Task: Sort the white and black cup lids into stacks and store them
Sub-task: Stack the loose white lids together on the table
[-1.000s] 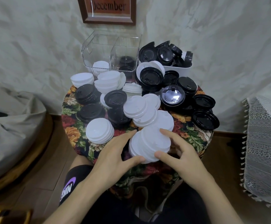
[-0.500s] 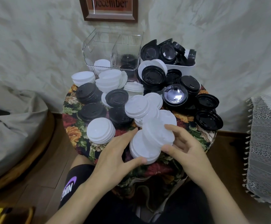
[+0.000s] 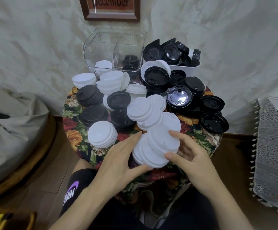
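The white lid stack [image 3: 158, 146] sits at the table [image 3: 72, 123] edge farthest from the clear bin [image 3: 113, 52], straight out from the bin's right half, and is caught between both hands. The left hand [image 3: 118, 161] brackets its lower lids; the forefinger reaches to the side of the stack facing the bin and the thumb presses the rim farthest from it, so the fingers are spread wide around the lids. The right hand [image 3: 194, 156] pinches the upper lids, with the forefinger tip on their bin-facing edge, the thumb on their outer rim and the other fingers curled behind. A second ago the stack was compact, with the right forefinger lying across its top; now the upper lids are offset toward the bin and to the right of the lower ones, and the stack leans. Both forearms come in from the side opposite the bin, wrists low and palms turned toward each other. A second white stack [image 3: 101, 135] stands apart, left of the held one.
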{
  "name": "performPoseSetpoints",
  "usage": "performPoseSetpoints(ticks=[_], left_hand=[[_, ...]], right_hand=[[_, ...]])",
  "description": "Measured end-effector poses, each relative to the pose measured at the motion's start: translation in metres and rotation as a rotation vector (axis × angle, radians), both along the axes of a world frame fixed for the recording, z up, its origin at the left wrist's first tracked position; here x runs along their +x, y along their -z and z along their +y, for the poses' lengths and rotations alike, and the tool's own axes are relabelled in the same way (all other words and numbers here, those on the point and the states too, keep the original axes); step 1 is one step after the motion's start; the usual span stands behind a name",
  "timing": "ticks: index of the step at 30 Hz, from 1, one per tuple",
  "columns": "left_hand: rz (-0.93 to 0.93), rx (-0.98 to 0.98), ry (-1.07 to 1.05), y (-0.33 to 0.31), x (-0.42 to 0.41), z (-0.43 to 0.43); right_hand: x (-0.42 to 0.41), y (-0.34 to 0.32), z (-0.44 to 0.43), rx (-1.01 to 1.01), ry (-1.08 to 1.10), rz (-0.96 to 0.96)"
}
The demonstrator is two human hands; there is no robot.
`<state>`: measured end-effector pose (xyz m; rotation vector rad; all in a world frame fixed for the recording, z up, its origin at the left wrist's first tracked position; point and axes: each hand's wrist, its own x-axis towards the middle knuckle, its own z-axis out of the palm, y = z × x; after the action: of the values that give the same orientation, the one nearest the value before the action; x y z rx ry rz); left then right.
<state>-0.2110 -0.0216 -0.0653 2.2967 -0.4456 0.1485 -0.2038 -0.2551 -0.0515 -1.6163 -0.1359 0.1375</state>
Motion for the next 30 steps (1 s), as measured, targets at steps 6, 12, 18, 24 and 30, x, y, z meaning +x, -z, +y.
performPoseSetpoints(ticks=[6, 12, 18, 24, 30], left_hand=[[0.048, -0.001, 0.036, 0.000, 0.001, 0.004], [0.071, -0.062, 0.019, -0.004, 0.001, 0.003], [0.037, -0.020, -0.048, 0.007, -0.001, 0.004], [0.081, -0.074, -0.054, 0.000, 0.000, 0.000], [0.125, -0.089, -0.065, -0.004, 0.005, -0.005]], right_hand=[[0.000, 0.003, 0.014, -0.178, 0.031, -0.099], [0.006, 0.000, 0.019, -0.335, 0.035, -0.171], [-0.003, -0.004, 0.004, -0.036, 0.119, -0.079], [-0.010, -0.001, -0.008, -0.058, 0.108, -0.078], [-0.006, -0.001, 0.001, -0.323, -0.031, -0.134]])
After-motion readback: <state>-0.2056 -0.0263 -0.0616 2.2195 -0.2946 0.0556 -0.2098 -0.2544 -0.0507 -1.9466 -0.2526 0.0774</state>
